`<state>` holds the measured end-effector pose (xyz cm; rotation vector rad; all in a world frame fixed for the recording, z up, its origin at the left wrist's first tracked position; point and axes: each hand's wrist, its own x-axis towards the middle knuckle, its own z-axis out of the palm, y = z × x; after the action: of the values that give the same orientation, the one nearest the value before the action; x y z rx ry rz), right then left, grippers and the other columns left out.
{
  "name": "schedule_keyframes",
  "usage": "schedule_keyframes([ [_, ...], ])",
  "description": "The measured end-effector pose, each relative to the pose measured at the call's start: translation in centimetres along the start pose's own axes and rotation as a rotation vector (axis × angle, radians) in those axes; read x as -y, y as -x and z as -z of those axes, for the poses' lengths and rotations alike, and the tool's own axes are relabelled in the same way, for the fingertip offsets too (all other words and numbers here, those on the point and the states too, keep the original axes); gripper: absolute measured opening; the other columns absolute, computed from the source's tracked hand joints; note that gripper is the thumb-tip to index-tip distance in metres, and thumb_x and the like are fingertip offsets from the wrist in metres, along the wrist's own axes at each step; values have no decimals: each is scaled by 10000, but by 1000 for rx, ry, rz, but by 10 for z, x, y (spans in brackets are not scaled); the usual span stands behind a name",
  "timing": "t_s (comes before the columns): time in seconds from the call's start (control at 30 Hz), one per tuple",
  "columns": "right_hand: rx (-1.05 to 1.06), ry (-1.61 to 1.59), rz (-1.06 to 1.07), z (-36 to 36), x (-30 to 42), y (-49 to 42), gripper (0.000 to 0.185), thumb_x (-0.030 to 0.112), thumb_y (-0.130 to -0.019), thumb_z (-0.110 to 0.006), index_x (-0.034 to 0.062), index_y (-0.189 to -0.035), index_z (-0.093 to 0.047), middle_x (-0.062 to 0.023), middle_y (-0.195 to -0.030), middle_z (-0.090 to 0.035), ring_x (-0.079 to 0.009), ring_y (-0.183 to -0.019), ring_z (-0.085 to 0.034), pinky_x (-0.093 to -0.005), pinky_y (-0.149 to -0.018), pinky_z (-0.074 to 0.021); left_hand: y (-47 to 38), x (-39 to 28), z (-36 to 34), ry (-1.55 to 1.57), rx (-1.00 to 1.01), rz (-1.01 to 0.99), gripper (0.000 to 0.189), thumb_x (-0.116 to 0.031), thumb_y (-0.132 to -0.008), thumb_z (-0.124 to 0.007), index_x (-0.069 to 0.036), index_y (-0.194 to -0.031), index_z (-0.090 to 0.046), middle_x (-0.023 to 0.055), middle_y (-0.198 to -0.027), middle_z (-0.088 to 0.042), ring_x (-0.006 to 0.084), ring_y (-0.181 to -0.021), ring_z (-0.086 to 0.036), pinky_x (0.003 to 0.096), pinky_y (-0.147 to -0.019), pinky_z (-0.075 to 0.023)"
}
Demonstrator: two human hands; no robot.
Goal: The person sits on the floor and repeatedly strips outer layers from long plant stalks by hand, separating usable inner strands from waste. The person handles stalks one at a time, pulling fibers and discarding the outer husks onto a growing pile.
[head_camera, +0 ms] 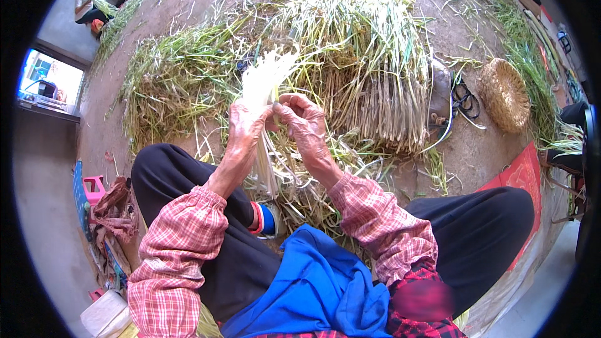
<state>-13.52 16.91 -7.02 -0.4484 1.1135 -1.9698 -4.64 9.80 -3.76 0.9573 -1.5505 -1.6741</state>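
A bundle of pale leafy stalks (265, 77) is held upright in front of me, its white-yellow leaf ends bright and overexposed at the top. My left hand (246, 119) is closed around the bundle, and the thin stalk ends (266, 169) hang below it. At the bundle's right side, my right hand (303, 115) pinches a thin green strand between thumb and fingers. Both thumbs come close together there. Beyond the hands lies a big heap of stalks (399, 108), their bases lined up towards me and their green leaves pointing away.
Tangled green leaves (183, 80) cover the floor on the left, and loose trimmings (310, 197) lie between my legs. To the right are a round woven straw seat (504, 95), a dark cord (466, 98) and a red sheet (521, 173). Another person (87, 0) sits far left, holding leafy stalks.
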Motion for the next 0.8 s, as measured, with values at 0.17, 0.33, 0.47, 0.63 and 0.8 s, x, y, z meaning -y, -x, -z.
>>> schedule_keyframes([
  [0.17, -6, -101, -1, 6, -2, -1, 111, 120, -829, -592, 31, -895, -593, -26, -796, -631, -49, -644, -547, -168, -478, -407, -15, -14, 3, -85, 125, 20, 139, -60, -743, -655, 24, -844, -609, 62, -740, -621, 116, -571, -592, 204, -471, -500],
  [0.33, -9, -391, -155, 10, -6, 3, 64, 82, -835, -535, 43, -884, -544, -65, -762, -632, -112, -656, -598, -217, -557, -469, -27, -10, 15, 19, 44, 63, 151, -15, -742, -637, 44, -868, -579, 116, -725, -624, 159, -547, -615, 224, -484, -524],
  [0.47, 15, -454, -223, 23, -25, 0, 66, 73, -851, -462, 53, -897, -504, -25, -704, -544, -131, -680, -577, -268, -615, -496, -40, -27, 23, 65, 12, 58, 156, 9, -750, -620, 78, -877, -560, 141, -733, -622, 195, -601, -633, 247, -512, -544],
  [0.63, 35, -256, -305, 15, -22, 1, 234, 215, -872, -482, 77, -1053, -537, 46, -577, -458, -26, -450, -375, -170, -396, -279, -37, -22, 20, 5, 167, 146, 197, -30, -767, -628, 64, -924, -553, 147, -788, -634, 213, -662, -648, 242, -549, -548],
  [0.8, 258, -56, -285, 9, -14, 7, 298, 326, -899, -488, 59, -874, -619, 82, -528, -393, -7, -440, -311, -172, -418, -219, -34, -26, 19, -28, 160, 197, 242, -36, -747, -646, 61, -942, -540, 150, -776, -634, 200, -647, -646, 226, -539, -533],
])
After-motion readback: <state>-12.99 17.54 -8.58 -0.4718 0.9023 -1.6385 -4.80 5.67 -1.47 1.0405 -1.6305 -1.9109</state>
